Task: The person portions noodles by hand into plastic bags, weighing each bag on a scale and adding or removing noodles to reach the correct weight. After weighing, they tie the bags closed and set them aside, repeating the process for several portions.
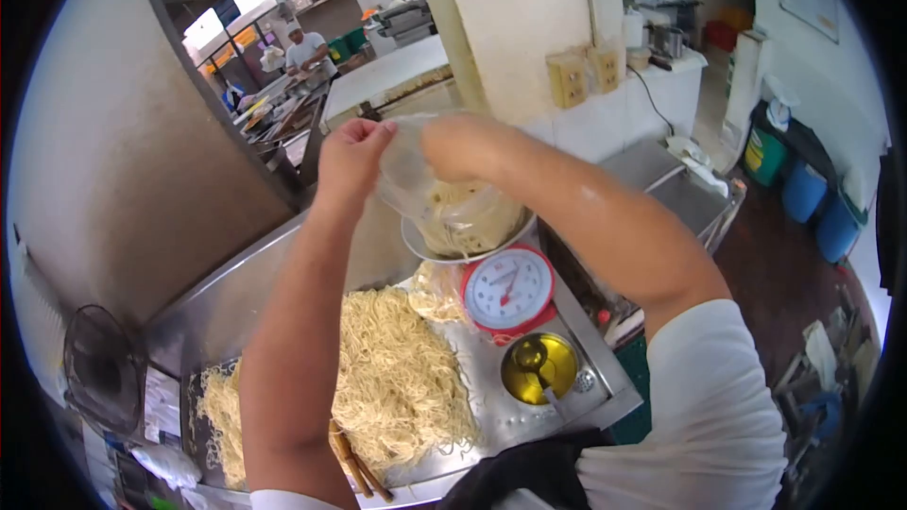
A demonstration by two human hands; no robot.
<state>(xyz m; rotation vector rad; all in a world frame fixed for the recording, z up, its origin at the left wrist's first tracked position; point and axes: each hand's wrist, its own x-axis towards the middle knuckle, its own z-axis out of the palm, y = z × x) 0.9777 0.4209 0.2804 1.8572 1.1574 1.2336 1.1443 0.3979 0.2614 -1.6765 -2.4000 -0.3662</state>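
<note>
A person's two bare hands hold a clear plastic bag of pale yellow noodles (453, 212) over the round metal pan (420, 244) of a red dial kitchen scale (508, 291), just above centre frame. The left hand (351, 159) has its fingers pinched together on the bag's upper left edge, at about 10 o'clock from the noodles inside; the film rises right between those fingertips. The right hand (463, 146) is closed over the bag's top at 12 o'clock, fingers curled down onto the plastic, though exactly how they grip is hidden behind the knuckles. The bag hangs below both hands, its filled bottom resting in or just touching the pan; contact cannot be judged for certain.

At 7 o'clock from the scale, a large loose heap of pale yellow noodles (397, 378) spreads across a stainless steel worktop (496, 411). A smaller bagged portion of noodles (436, 291) lies just beside the scale's left edge. At 5 o'clock from the dial sits a round metal bowl of yellow oil (540, 368) with a ladle in it. Wooden chopsticks (351, 465) lie at the heap's lower edge. In the far background, at 11 o'clock, another person in a white cap (304, 45) stands at a counter.
</note>
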